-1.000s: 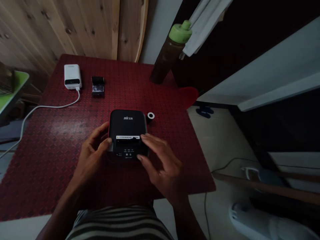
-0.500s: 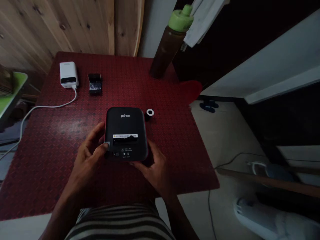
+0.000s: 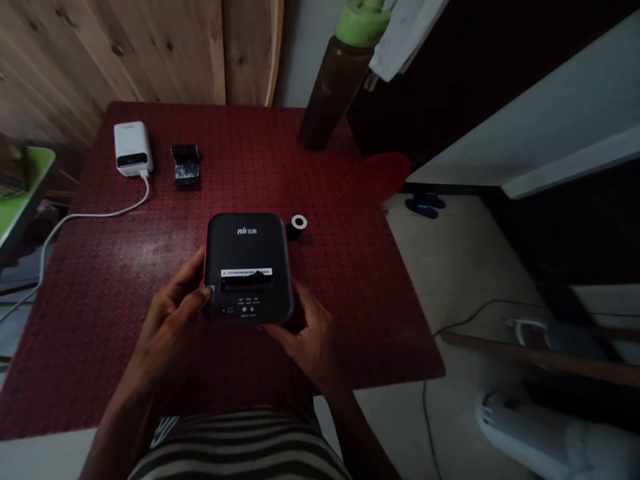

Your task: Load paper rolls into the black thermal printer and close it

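Half-curled, the left hand (image 3: 173, 308) and right hand (image 3: 314, 337) clasp the black device (image 3: 247, 257) between them; a rightward nudge could knock the roll (image 3: 297, 229) just beside it.

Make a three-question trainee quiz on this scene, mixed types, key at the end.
1. True or false: the white power bank has a cable plugged into it.

2. Multiple choice: which of these is nearest the right edge of the black printer?
A) the green-capped bottle
B) the small roll with a white end
C) the flip-flops on the floor

3. Fill in the blank: the ____ of the left grip is at the small grey patch by the left edge of the black printer.

Key: 1. True. 2. B. 3. thumb.
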A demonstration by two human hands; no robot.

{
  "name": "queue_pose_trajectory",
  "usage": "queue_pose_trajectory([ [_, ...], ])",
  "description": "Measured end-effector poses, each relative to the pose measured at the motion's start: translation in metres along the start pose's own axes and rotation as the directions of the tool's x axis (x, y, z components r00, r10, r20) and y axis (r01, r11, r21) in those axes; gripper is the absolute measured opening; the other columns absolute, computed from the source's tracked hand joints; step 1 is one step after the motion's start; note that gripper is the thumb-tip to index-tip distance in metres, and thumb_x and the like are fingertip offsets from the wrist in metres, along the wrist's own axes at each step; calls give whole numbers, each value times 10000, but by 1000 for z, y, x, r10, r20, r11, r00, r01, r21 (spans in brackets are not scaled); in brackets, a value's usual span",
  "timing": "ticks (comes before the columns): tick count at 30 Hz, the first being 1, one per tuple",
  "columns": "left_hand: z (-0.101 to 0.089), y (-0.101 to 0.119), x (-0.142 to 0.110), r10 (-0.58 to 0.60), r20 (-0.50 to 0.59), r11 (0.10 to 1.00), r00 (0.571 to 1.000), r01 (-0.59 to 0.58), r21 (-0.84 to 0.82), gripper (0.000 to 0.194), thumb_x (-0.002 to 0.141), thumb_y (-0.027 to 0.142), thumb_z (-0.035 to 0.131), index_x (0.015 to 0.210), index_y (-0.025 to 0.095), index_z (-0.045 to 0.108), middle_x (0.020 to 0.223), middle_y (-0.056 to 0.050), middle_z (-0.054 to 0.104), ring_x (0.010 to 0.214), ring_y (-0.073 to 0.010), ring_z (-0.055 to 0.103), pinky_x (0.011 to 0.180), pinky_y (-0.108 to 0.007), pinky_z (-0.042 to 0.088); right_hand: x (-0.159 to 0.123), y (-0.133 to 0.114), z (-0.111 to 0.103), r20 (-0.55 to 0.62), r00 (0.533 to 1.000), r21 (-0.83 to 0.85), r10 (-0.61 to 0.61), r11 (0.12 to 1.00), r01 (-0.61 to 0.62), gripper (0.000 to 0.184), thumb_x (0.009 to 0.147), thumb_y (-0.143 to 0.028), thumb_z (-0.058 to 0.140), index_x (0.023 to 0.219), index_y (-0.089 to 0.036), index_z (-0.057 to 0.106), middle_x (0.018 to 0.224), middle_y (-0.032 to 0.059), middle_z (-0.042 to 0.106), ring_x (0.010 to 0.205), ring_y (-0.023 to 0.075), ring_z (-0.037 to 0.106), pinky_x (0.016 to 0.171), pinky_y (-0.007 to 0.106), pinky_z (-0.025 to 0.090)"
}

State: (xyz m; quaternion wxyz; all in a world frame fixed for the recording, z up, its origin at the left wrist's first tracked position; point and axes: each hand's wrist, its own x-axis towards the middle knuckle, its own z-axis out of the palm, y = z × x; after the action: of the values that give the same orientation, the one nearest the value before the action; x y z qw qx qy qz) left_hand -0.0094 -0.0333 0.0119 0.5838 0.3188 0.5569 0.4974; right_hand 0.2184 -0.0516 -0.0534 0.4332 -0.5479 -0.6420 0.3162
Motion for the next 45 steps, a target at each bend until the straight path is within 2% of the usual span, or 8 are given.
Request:
queue_pose_trajectory([
  [8,1,-2,0,70,7,995,998,-70,70,654,932,422,816,1564,290,707,1653,-85,660,1628,-394,506,1346,-557,414,5,-7,0,45,996,19,73,997,-74,718,887,-491,950,1506,-250,674,1401,138,808,1264,334,794,1083,508,664],
  [12,-4,-7,3,88,19,994,996,-89,64,628,969,418,762,1579,292,686,1669,-89,642,1625,-389,508,1314,-553,448,9,-11,-20,101,991,-10,89,996,-88,834,822,-583,977,1533,-276,670,1460,144,786,1294,375,780,1099,582,651],
  [17,-15,-13,12,125,80,992,989,-127,20,600,923,408,820,1506,300,730,1658,-74,650,1593,-403,535,1257,-514,499,44,-40,-48,48,998,-31,-42,999,43,464,1107,-525,666,1519,-312,691,1511,95,765,1289,289,783,1125,514,634],
  [24,-11,-14,13,136,110,991,985,-137,-4,668,915,462,823,1531,258,665,1581,-125,695,1521,-425,599,1243,-593,493,91,-63,-22,131,980,-109,-147,981,162,321,1166,-418,560,1380,-271,749,1377,89,822,1312,279,757,1152,506,569],
  [28,-10,-15,14,128,106,992,986,-128,-15,689,917,461,814,1543,232,637,1595,-140,680,1524,-415,597,1287,-609,448,94,-65,-17,181,968,-145,-172,969,200,263,1187,-341,540,1232,-269,789,1118,40,877,1106,234,798,1035,442,586],
  [35,-13,-15,16,134,122,991,984,-135,1,701,905,496,828,1536,256,642,1611,-138,670,1528,-422,595,1278,-601,468,124,-96,7,611,787,-539,-78,688,487,187,1056,-83,687,1095,-215,813,1088,89,847,1103,282,766,1014,438,615],
  [39,-13,-15,15,158,105,986,982,-162,28,660,930,514,811,1515,254,652,1622,-133,657,1545,-404,583,1296,-576,447,134,-111,26,630,776,-660,25,543,519,272,1043,-24,596,1160,-147,809,1209,176,819,1081,314,788,924,445,639],
  [45,-12,-14,14,176,120,982,977,-182,40,664,932,519,815,1509,245,632,1638,-139,641,1544,-385,587,1287,-545,463,144,-111,29,631,770,-681,95,543,491,293,1013,-7,586,1121,-133,827,1235,207,820,1016,329,817,843,437,647],
])
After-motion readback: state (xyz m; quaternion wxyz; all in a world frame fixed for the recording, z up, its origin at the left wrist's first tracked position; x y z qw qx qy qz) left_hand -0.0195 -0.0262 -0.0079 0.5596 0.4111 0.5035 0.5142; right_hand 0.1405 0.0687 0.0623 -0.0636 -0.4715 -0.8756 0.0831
